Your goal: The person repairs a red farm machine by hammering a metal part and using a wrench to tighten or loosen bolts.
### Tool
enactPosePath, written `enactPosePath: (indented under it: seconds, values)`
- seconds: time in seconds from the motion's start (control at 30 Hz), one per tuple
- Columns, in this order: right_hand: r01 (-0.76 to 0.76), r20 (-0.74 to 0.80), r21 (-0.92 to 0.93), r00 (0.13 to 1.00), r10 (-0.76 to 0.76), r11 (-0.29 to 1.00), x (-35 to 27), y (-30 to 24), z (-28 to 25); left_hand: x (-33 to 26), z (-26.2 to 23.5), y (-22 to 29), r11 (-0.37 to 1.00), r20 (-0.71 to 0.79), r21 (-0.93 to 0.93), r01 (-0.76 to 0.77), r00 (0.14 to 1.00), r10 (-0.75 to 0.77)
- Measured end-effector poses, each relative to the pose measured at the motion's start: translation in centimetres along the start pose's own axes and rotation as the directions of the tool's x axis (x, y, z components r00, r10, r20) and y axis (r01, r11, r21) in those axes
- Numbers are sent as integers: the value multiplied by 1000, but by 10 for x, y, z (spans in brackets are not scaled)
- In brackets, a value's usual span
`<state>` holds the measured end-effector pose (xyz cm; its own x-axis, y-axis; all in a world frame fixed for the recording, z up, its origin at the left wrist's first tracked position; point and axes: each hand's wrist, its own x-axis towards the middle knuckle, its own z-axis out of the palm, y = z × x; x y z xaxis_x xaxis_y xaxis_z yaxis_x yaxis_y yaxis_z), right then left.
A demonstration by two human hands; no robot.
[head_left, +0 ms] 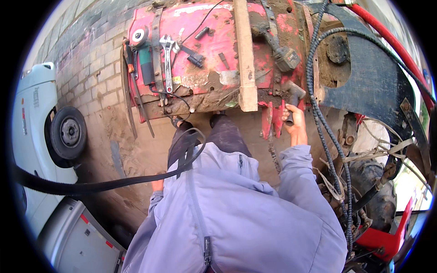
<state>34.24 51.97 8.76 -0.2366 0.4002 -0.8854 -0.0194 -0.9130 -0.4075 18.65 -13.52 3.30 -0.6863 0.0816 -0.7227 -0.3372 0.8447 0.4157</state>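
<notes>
In my right hand is what looks like a hammer, its worn metal head up against the near edge of a mud-caked red machine cover. My fingers wrap round its short, dark handle. My left hand hangs low beside my jacket, with its fingers hidden. A dirty cordless power tool lies on the cover just beyond the hammer. Farther left on it rest a green-bodied angle grinder, an adjustable wrench and a black tool of unclear kind.
A wooden beam lies across the cover. Dark spiral-wrapped hoses run down at my right, by a large tyre. A black strap crosses on the left. A pale vehicle stands at the far left on brick paving.
</notes>
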Motion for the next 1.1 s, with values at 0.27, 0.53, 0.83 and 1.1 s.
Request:
enactPosePath:
  seconds: [0.27,0.53,0.83,1.1]
  values:
    - [-1,80,-634,995,67,773,0,15,69,-31,21,-103,1000,-11,15,24,1000,-24]
    - [495,357,-868,677,-643,39,-54,8,91,-13,42,13,938,2,-338,76,997,-80]
    - [566,403,-811,725,-559,148,-70,25,105,-13,65,-38,998,-36,67,-8,999,10]
    - [656,514,-754,629,-584,42,-27,46,76,-15,60,-30,977,36,-133,165,986,-161]
